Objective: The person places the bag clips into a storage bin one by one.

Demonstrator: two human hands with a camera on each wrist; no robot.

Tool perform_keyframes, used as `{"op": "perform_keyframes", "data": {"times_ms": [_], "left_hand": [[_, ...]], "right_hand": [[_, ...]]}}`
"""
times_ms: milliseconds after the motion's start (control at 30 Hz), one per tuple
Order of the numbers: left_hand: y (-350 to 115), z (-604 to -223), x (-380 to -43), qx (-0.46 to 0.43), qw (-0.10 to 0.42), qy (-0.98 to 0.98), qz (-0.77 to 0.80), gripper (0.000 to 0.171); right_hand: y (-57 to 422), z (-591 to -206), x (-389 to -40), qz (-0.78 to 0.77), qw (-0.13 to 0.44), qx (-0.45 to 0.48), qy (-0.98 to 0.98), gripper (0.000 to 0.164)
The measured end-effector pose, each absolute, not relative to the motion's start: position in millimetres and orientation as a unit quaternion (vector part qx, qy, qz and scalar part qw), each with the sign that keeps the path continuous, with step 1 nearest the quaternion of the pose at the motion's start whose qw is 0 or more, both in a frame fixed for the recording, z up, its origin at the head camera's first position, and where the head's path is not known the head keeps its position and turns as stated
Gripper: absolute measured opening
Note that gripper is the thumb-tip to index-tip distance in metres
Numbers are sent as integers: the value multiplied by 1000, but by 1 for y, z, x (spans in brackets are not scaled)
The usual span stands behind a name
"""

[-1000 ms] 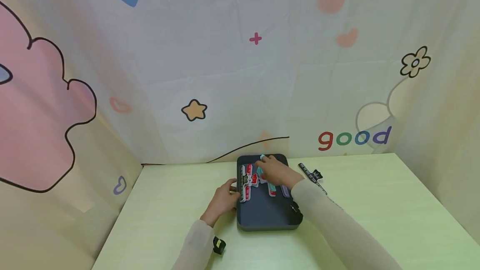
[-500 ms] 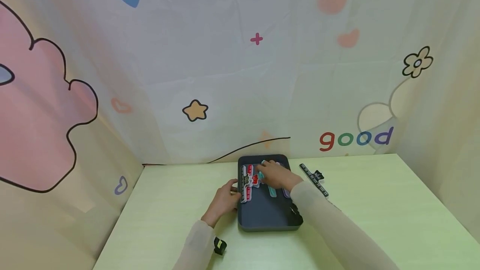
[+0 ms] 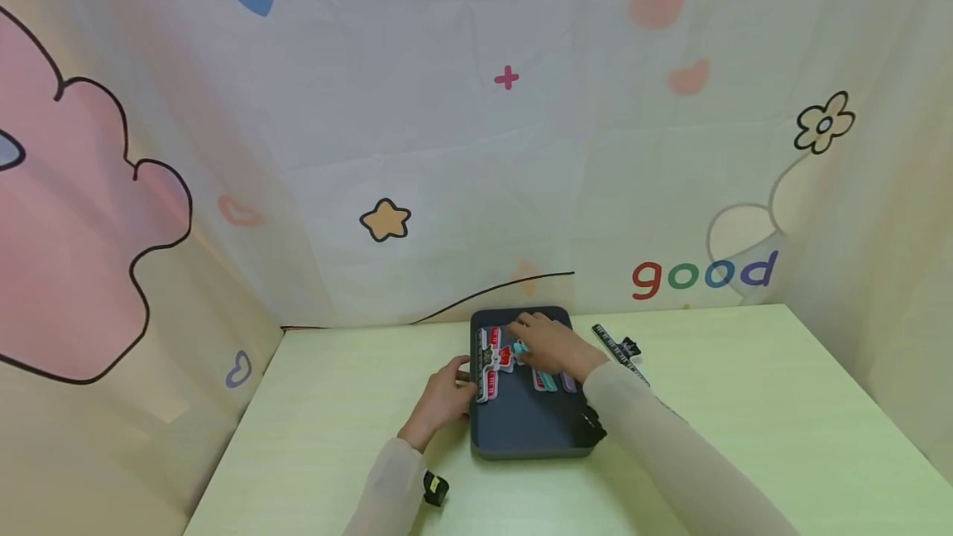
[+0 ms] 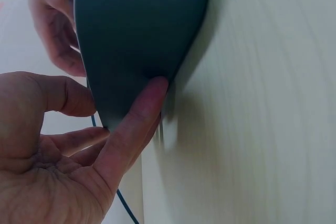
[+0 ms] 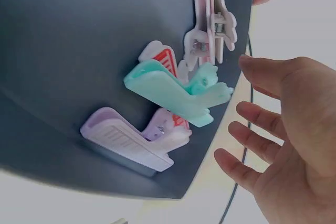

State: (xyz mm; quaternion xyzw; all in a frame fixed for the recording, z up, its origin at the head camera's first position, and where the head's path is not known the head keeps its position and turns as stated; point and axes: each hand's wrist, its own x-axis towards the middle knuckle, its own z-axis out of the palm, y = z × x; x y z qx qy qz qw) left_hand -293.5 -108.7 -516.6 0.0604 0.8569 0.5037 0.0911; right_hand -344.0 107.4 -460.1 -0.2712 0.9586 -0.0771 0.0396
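In the head view a dark grey tray holds several long clips with piano-key prints. A black one and a red one lie along its left wall. Fingers of my left hand rest against the tray's outer left wall, the thumb at the rim. My right hand hovers over the tray's far part. In the right wrist view its fingers are spread and hold nothing, beside a teal clip. That clip lies across a red-and-white clip, partly hiding it; a lavender clip lies beside them.
To the tray's right, another black piano-print clip lies on the pale table. A printed curtain hangs behind the table's far edge. The right forearm reaches across the right side of the table.
The right hand has let go of the teal clip, which now lies slightly farther right on the red-and-white one. My left hand stays at the tray's side.
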Motion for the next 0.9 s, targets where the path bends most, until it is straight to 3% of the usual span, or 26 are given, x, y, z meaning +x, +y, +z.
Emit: {"op": "perform_keyframes", "data": {"times_ms": [900], "left_hand": [[-106, -516, -292, 59, 86, 860, 499, 55]], "right_hand": [[149, -422, -321, -56, -76, -306, 947, 50]]}}
